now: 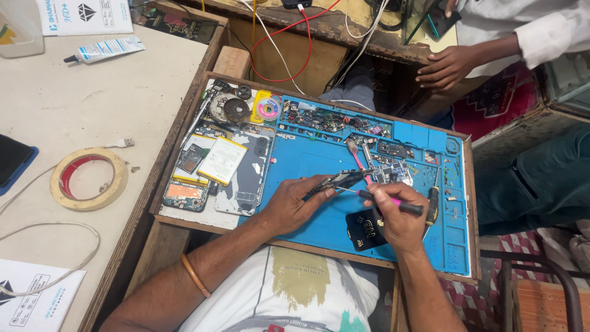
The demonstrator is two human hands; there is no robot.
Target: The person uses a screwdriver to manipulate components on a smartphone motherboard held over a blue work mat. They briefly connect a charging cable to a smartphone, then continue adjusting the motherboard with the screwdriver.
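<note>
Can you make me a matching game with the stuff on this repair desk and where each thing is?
Things:
1. roll of tape
2. small dark part
3. screwdriver
4. glue tube

Places:
A. in the right hand
B. far end of the white table
C. in the left hand
D. on the white table near the white cable

Pairs: 1-D, 2-C, 3-A, 4-B

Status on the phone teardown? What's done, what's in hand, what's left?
Done: an opened phone body lies on the blue mat with batteries and a board beside it.

In hand: the left hand holds a small dark part; the right hand works on it with a pink-handled screwdriver.

Left: loose parts still fill the mat's trays, and nothing looks reassembled.
</note>
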